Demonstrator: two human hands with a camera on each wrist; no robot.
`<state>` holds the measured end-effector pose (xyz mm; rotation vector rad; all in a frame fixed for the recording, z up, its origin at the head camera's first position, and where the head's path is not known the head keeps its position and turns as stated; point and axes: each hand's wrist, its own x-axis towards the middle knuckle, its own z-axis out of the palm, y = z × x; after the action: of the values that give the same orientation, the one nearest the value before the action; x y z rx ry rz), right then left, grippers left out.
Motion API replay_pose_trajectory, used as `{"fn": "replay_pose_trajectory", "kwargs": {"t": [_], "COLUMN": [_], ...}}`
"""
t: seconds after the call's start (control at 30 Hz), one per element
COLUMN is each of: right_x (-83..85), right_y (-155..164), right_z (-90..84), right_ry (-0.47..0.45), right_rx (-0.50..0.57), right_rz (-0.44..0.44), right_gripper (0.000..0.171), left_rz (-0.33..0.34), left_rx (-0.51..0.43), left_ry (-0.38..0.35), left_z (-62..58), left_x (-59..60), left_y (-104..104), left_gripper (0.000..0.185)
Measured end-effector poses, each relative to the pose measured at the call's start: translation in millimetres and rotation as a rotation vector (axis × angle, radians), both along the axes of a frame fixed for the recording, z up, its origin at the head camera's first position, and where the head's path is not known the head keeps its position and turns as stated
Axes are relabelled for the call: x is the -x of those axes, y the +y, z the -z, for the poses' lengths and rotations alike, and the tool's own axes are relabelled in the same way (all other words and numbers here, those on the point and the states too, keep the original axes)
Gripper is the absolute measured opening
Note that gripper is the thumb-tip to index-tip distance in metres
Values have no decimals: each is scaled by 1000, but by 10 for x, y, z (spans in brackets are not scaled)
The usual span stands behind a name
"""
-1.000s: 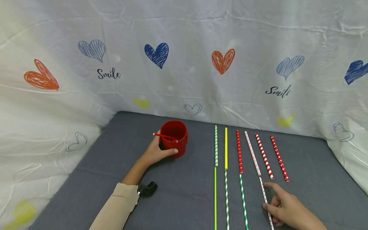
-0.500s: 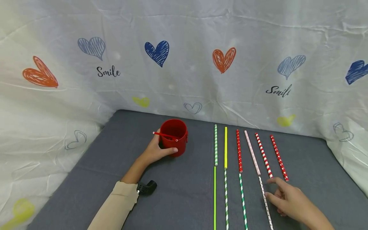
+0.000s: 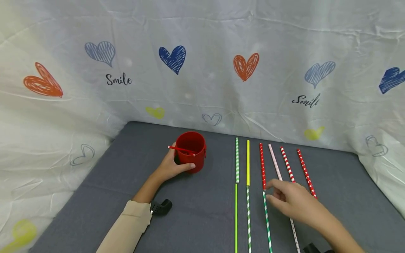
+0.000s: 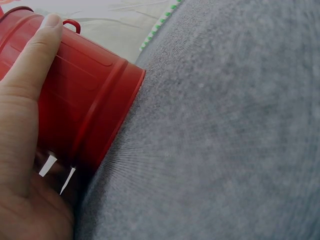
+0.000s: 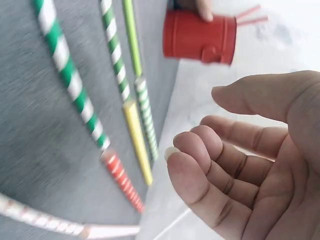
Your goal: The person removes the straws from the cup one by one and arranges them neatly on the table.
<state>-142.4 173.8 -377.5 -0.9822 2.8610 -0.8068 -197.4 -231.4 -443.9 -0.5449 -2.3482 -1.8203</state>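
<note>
Right hand: the right hand (image 3: 292,202) hovers with loosely curled fingers over the straw rows, holding nothing; its fingertips (image 3: 269,184) are just beside the near end of the red dotted straw (image 3: 262,166) and the far end of the green-and-white striped straw (image 3: 267,220).
Left hand: the left hand (image 3: 172,167) is wrapped round the side of the red bucket (image 3: 191,151), thumb along its wall in the left wrist view.
Bucket: upright on the grey table (image 3: 196,211), well apart from the rows, with a thin red straw (image 3: 181,150) leaning out over its rim.
Doing it well: I judge a pinch near one straw's end, lifted straight up, best avoids nudging its neighbours; the bucket should be kept steady.
Other straws: green-striped (image 3: 237,160), yellow (image 3: 248,162), pale pink (image 3: 275,161) and two red-and-white ones (image 3: 305,172) lie parallel.
Change: the right hand has moved leftward and farther from the person, off the white dotted straw (image 3: 293,230); the left hand's grip is unchanged.
</note>
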Motion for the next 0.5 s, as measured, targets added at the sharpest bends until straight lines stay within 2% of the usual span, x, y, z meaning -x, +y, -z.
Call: {"fn": "replay_pose_trajectory", "kwargs": {"t": [0.1, 0.3, 0.5], "right_x": [47, 202, 472], "right_y": [-158, -470, -762], "right_z": [-91, -225, -341], "right_ry": [-16, 81, 136], "right_rx": [-22, -15, -21], "right_rz": [-63, -218, -269], "right_gripper": [19, 21, 18], "left_rz": [4, 15, 1], "left_rx": [7, -3, 14], "left_ry": [9, 14, -7], "left_z": [-11, -9, -29], "left_x": [3, 5, -15], "left_y": [2, -3, -8], "left_gripper": [87, 89, 89]}}
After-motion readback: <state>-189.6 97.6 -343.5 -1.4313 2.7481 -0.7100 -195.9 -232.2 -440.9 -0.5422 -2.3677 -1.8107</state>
